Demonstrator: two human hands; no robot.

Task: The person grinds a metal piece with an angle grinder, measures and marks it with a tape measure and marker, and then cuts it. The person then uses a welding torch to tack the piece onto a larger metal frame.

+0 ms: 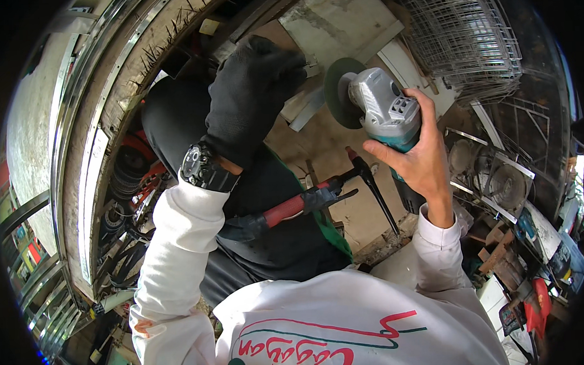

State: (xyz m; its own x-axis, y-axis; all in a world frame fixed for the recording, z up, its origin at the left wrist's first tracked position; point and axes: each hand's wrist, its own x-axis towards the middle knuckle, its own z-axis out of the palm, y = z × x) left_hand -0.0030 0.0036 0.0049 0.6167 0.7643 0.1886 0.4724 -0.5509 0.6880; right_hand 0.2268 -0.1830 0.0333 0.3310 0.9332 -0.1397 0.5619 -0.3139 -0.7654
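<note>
Grinder [387,108] grasped in your right hand [427,157], keep its disc [338,92] clear of your gloved left hand [260,69], fingers curled, any hold unclear.

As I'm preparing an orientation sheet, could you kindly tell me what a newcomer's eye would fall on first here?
Most likely the angle grinder with its disc, held by the right grip right of centre. Next would come the black-gloved left grip at upper centre, then the red-and-black tool below it, over dark cloth.
</note>
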